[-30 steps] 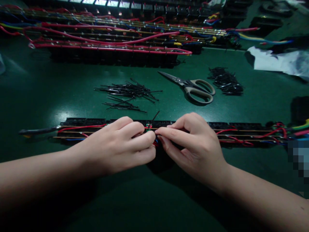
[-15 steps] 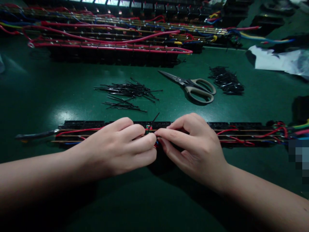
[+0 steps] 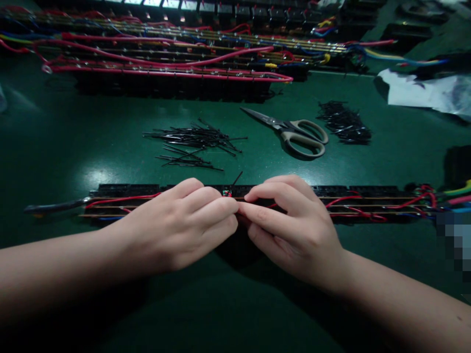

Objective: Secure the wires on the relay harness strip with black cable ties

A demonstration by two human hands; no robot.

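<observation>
A long black strip assembly (image 3: 371, 198) with brass rods and red wires lies across the table in front of me. My left hand (image 3: 191, 220) is closed over its middle, fingers curled; whatever they grip is hidden beneath them. My right hand (image 3: 294, 220) is beside it, with thumb, index and middle fingertips apart and the index tip against the left fingers. I see nothing held in it. A small green circuit board (image 3: 227, 193) shows just beyond the left fingers. Behind it the thin black tail of a cable tie (image 3: 238, 177) sticks up from the strip.
Beyond the strip lie a pile of black cable ties (image 3: 195, 137), scissors (image 3: 294, 132) and a second pile of short black pieces (image 3: 346, 122). Further back are wired assemblies (image 3: 176, 61) with thick red cables. White plastic bags (image 3: 423, 93) lie at the right.
My right thumb has come away from the index finger, and the right fingers have spread. The right hand has shifted slightly down. My left hand stays almost in place.
</observation>
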